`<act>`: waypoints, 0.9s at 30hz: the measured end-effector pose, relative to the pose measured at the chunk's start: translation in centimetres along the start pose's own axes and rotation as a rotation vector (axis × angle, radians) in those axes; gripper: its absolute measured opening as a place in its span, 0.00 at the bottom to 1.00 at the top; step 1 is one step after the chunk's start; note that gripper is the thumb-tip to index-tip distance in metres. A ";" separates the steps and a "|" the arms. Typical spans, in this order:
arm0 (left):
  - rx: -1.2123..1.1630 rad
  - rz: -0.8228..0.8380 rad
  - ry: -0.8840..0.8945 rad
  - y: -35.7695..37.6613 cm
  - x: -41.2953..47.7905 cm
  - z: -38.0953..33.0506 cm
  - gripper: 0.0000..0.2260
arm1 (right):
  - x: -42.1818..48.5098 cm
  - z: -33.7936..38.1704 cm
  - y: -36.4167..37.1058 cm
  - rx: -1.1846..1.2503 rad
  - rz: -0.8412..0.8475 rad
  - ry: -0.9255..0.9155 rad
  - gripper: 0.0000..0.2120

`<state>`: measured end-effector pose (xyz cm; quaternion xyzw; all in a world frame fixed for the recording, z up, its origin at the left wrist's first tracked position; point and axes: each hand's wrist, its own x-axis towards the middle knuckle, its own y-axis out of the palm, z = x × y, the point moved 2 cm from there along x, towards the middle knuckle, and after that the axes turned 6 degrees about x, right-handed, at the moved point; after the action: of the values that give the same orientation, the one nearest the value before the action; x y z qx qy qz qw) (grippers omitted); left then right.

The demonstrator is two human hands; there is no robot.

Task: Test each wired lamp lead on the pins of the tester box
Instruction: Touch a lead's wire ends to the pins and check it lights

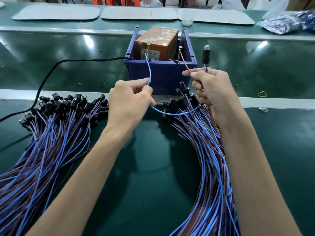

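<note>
Leads look light and floppy, so grab close to the tip. Left hand [131,99] pinches the blue wire [150,72], right hand [209,89] the brown wire [185,63]. Touching the pins [148,48]? Can't tell.

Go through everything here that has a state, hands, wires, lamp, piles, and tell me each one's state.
Left hand: pinches the blue wire.
Right hand: pinches the brown wire, grips the lamp's lead.
Blue wire: tip by the left screw pin, contact unclear.
Brown wire: tip by the right screw pin, contact unclear.
Lamp: upright above the right hand, no glow visible.
Left pile of leads: lying loose.
Right pile of leads: lying loose.
</note>
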<state>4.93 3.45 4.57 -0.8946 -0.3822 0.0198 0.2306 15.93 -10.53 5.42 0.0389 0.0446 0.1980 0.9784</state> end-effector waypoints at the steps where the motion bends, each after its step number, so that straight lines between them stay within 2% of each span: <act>1: 0.014 0.003 0.006 0.0 -0.1 -0.1 0.11 | 0.0 0.0 0.0 -0.007 0.002 -0.006 0.11; 16: 0.037 0.043 0.036 0.2 -0.8 -0.9 0.12 | -0.4 0.1 -0.1 -0.075 0.030 0.017 0.11; 23: 0.043 0.060 0.053 0.2 -1.0 -1.3 0.17 | -0.5 0.2 0.0 -0.107 0.044 0.004 0.11; 27: 0.044 0.065 0.053 0.1 -1.1 -1.4 0.17 | -0.5 0.2 0.0 -0.107 0.049 0.006 0.11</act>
<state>4.55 2.06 5.58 -0.9015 -0.3462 0.0121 0.2594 15.48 -10.73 5.70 -0.0129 0.0360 0.2243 0.9738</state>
